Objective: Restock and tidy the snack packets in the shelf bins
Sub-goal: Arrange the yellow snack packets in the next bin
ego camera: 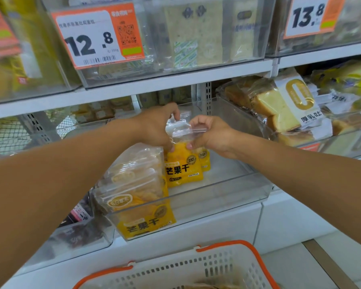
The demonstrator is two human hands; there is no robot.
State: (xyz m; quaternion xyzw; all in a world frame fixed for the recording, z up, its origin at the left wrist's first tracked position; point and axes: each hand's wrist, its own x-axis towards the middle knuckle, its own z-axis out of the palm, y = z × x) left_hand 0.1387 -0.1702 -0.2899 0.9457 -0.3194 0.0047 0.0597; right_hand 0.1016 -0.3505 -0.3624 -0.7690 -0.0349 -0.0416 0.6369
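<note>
A clear plastic shelf bin (227,192) holds yellow dried-mango packets. A row of several packets (138,184) leans against the bin's left front corner. Further back, upright packets (182,170) stand in the middle of the bin. My left hand (156,126) and my right hand (213,134) both pinch the clear top edge of these upright packets, one on each side. The right part of the bin floor is bare.
A white basket with orange rim (196,265) sits below at the bottom edge. Bread loaves (279,109) fill the bin to the right. Upper bins carry price tags 12.8 (92,38) and 13.8 (308,15). A dark-packet bin (77,232) lies lower left.
</note>
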